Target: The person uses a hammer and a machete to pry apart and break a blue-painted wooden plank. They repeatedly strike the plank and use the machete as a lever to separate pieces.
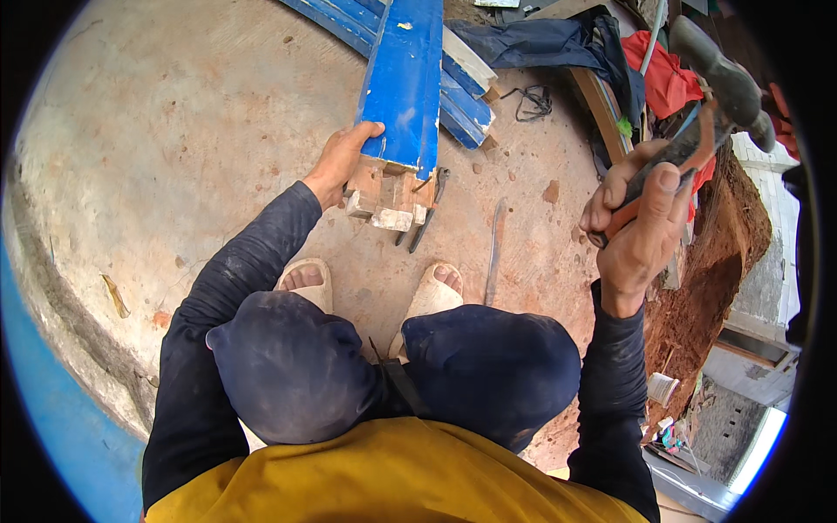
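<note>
While the person squats on the bare concrete floor [174,131], the left hand [342,161] clasps the near end of a blue-painted wooden plank [404,83], fingers curled over its left edge and the thumb lying along the top. The plank runs from between the feet away to the far side, where it rests across a stack of other blue boards [462,96]. Its paint is glossy blue with a few white chips, and its near end shows raw, pale wood cut into stepped blocks, rough and splintered. A dark bent metal bar [429,213] lies on the floor just right of that cut end, touching or nearly touching it. The right hand [641,218] is raised on the right, well apart from the plank, clenched round the orange-and-black grip of a hammer [719,83] whose dark head points to the far right. A thin stick [495,248] lies on the concrete beside the right foot. Dark blue cloth [540,39] and red fabric [667,78] are heaped beyond.
</note>
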`<action>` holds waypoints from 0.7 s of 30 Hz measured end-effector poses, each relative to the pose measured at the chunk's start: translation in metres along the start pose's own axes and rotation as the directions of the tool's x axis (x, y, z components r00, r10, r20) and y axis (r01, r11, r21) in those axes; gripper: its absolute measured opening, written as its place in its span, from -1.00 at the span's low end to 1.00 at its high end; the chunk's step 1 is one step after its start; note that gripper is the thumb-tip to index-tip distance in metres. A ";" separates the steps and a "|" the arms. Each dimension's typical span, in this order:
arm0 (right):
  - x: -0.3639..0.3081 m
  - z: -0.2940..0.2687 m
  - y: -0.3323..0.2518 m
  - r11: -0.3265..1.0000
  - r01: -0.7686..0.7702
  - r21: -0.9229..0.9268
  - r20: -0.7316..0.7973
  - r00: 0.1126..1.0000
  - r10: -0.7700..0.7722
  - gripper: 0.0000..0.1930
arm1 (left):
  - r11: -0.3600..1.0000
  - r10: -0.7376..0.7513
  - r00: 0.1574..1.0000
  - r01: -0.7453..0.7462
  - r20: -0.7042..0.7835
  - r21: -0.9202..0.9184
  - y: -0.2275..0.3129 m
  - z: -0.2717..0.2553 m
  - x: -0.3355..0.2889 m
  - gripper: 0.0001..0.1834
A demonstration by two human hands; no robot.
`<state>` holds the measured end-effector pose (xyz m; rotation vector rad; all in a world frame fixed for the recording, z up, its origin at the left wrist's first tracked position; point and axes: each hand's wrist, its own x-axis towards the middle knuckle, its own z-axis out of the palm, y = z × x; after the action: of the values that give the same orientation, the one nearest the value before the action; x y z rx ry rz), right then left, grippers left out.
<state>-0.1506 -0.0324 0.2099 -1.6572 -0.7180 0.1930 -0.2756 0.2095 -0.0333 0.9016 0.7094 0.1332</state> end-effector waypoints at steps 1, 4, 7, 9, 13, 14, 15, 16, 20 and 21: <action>-0.001 0.004 0.005 0.996 0.081 0.023 0.035 0.996 -0.082 -0.53 | 0.999 -0.050 0.999 0.050 -0.007 -0.005 0.000 0.000 0.000 -0.20; -0.016 0.020 0.037 0.920 -0.022 -0.392 0.406 0.893 0.195 -0.49 | 0.999 -0.026 1.000 0.027 0.004 -0.038 -0.002 0.000 -0.002 -0.26; -0.027 0.024 0.056 0.674 -0.010 -0.739 0.492 0.675 0.550 -0.47 | 0.999 0.023 1.000 -0.024 -0.019 -0.040 -0.002 -0.002 -0.005 -0.27; -0.025 0.016 0.048 0.702 -0.221 -0.677 0.391 0.701 0.597 -0.45 | 0.994 -0.077 0.994 0.083 0.083 -0.075 -0.003 -0.002 -0.007 -0.24; -0.010 -0.002 0.011 0.959 -0.190 -0.209 0.181 0.957 0.229 -0.43 | 0.998 0.042 0.999 -0.041 0.033 -0.052 -0.001 0.003 -0.012 -0.24; -0.009 -0.003 0.009 0.992 -0.122 0.020 0.080 0.990 0.120 -0.43 | 0.999 -0.016 1.000 0.017 0.010 -0.031 0.000 0.003 -0.012 -0.23; -0.010 -0.002 0.013 0.990 -0.035 0.134 0.020 0.999 0.032 -0.44 | 0.999 -0.050 0.999 0.050 0.020 -0.005 0.001 0.003 -0.011 -0.22; -0.011 -0.001 0.020 0.956 0.003 0.295 -0.065 0.998 0.017 -0.44 | 0.996 -0.091 0.996 0.091 0.008 0.009 0.003 0.003 -0.011 -0.21; -0.044 0.014 0.084 0.703 -0.084 -0.706 0.442 0.724 0.530 -0.45 | 0.998 -0.047 0.997 0.049 0.057 -0.048 0.002 0.002 -0.012 -0.24; -0.050 0.011 0.089 0.748 -0.057 -0.661 0.466 0.751 0.468 -0.45 | 0.999 -0.023 0.999 0.024 0.030 -0.030 0.001 0.002 -0.014 -0.24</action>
<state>-0.1648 -0.0546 0.1106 -2.3789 -1.0915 0.8271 -0.2849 0.2029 -0.0248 0.8645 0.6888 0.1097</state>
